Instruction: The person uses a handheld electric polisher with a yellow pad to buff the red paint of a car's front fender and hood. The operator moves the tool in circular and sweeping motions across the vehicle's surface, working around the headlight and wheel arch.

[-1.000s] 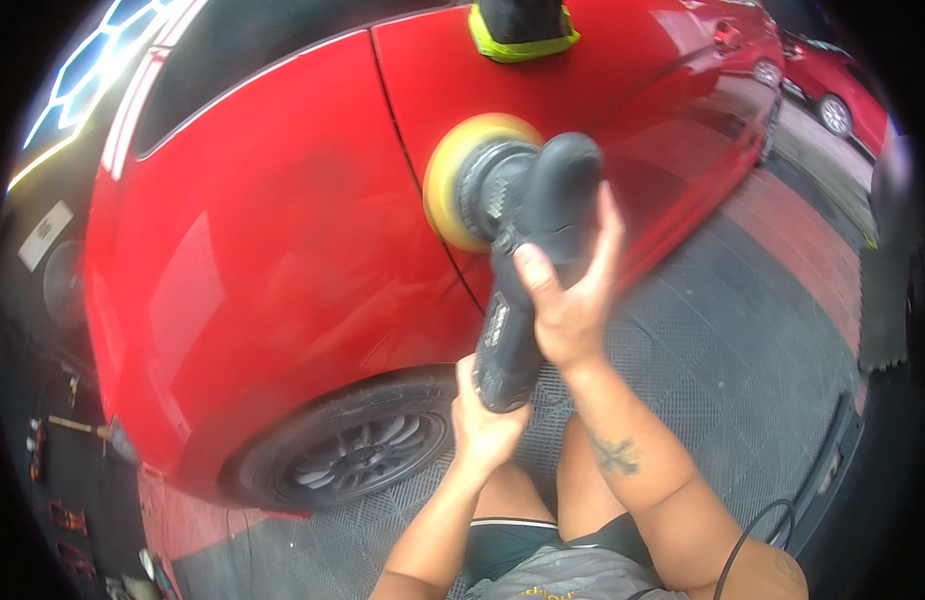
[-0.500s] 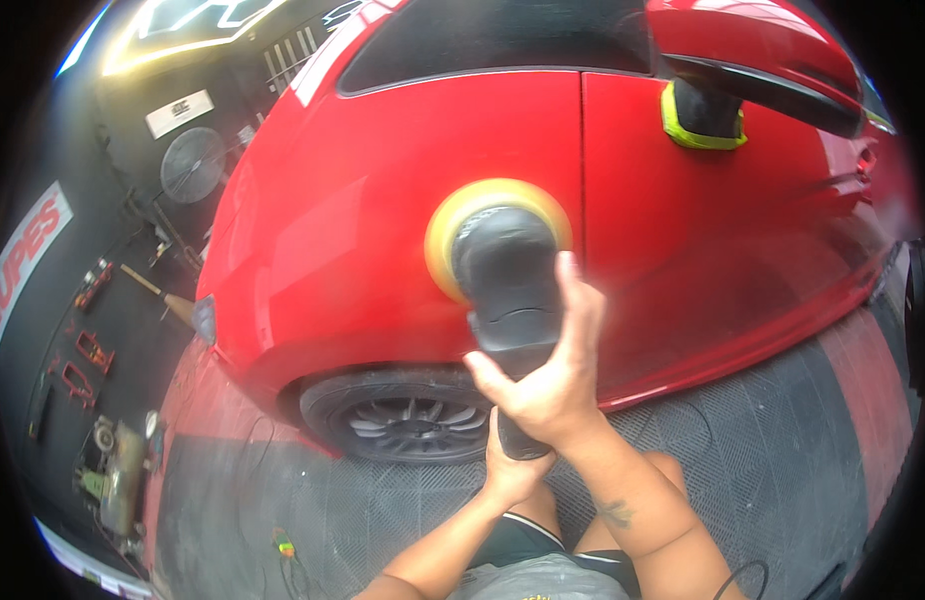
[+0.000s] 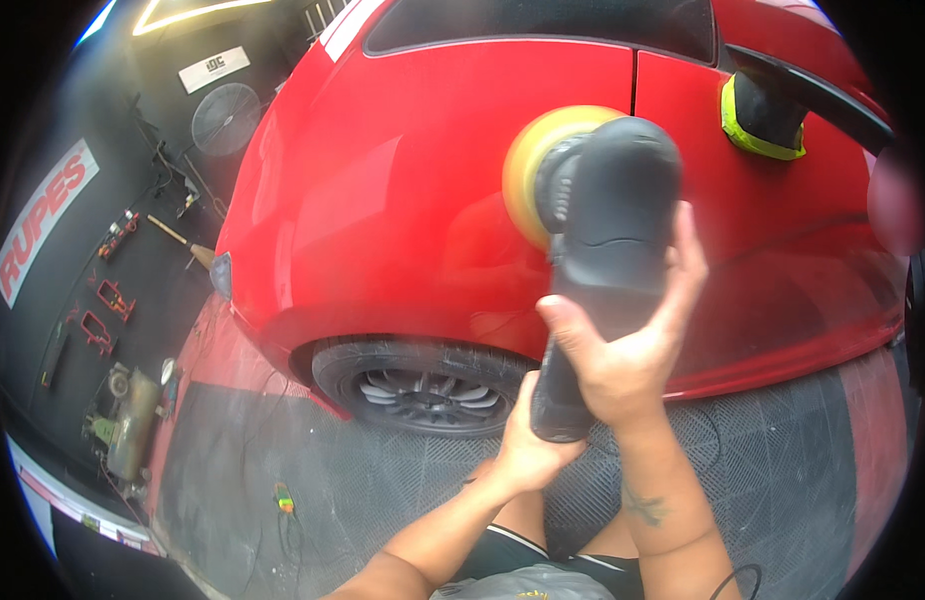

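Head cam: L grip (image 3: 545, 445) clasped on blk polisher (image 3: 623, 200), R grip (image 3: 628, 365) half-spread round it.

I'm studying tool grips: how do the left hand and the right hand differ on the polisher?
The right hand is farther forward on the polisher, nearer its yellow pad; the left hand is at the rear end. The right hand's thumb and fingers lie along opposite sides; the left hand's fingers are mostly hidden. Both hold the same polisher.
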### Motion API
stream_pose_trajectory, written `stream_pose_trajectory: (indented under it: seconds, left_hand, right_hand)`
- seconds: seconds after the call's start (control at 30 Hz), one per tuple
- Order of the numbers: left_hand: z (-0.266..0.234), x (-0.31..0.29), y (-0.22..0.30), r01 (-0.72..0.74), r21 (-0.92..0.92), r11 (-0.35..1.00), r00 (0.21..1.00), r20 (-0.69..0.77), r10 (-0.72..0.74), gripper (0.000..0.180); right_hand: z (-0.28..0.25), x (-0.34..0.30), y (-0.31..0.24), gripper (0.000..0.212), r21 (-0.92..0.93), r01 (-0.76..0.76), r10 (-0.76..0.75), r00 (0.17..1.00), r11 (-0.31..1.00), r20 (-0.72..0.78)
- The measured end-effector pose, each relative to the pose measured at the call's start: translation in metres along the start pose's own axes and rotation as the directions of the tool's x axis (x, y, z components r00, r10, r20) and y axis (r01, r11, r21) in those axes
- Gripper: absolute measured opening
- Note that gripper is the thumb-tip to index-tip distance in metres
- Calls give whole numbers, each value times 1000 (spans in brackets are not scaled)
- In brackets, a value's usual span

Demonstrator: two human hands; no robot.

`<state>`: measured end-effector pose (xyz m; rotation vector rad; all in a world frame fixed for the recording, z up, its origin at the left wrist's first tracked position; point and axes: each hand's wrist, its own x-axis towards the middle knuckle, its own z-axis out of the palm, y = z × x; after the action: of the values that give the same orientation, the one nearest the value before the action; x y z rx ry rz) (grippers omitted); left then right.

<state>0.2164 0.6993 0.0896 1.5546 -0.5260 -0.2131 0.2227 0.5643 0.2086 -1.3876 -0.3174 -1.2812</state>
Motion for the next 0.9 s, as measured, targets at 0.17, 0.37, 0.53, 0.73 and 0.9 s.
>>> stream_pose_trajectory:
  seconds: [0.17, 0.37, 0.53, 0.73, 0.9]
  left_hand:
    - [-10, -11, -17, 79, -150, 986, 991, -99, -94, 78]
    - [-19, 3, -1, -188, -416, 890, 949, -312, 55, 60]
    - [-13, -1, 18, -79, -366, 927, 984, -180, 13, 24]
    - [20, -9, 40, 63, -281, 958, 968, -215, -127, 21]
    - [30, 0, 48, -60, -226, 972, 978, -207, 12, 69]
  right_hand:
    - [29, -12, -10, 133, -366, 1, 111, 952, 931, 284]
    - [5, -58, 29, 113, -17, -289, 265, 850, 957, 455]
    - [-51, -157, 64, 106, 215, -613, 377, 685, 760, 624]
    - [-68, -167, 55, 121, 235, -558, 349, 740, 796, 575]
    - [-81, -154, 46, 118, 189, -572, 412, 747, 798, 522]
